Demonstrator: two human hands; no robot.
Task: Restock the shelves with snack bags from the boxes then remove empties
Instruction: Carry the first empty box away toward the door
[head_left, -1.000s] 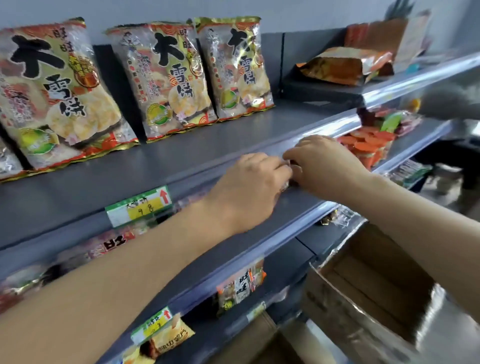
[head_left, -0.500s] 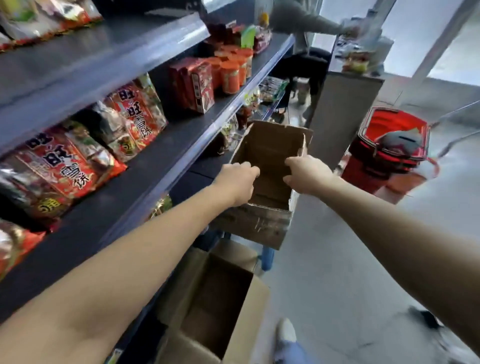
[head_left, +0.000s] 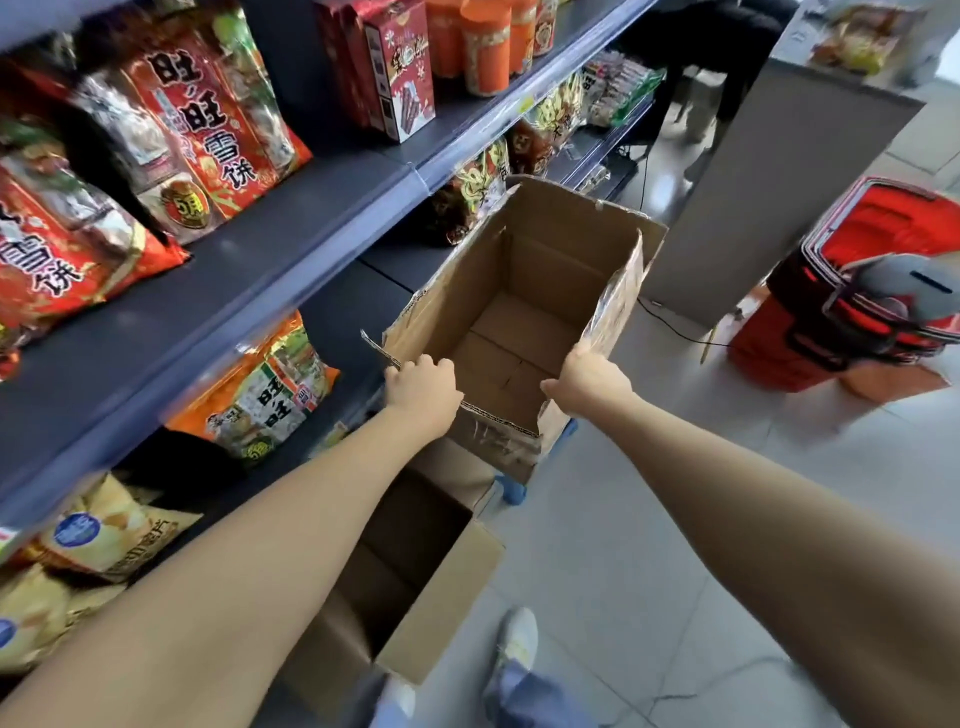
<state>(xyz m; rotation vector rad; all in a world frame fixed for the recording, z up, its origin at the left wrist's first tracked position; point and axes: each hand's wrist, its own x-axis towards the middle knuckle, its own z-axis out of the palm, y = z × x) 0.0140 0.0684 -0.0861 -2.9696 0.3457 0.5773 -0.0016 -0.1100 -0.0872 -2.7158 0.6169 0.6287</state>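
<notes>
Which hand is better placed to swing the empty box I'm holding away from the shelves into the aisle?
Probably the right hand: it grips the box by its aisle-side wall, next to open floor. The left hand grips the near corner by the shelf.

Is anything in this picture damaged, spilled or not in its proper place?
Yes, slightly. The empty box that the left hand and right hand grip has a ragged, torn near rim and wrinkled tape on its right wall. Nothing looks spilled.

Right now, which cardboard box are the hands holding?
The farther, raised box: left hand and right hand grip its near corners. The floor box is untouched.
</notes>
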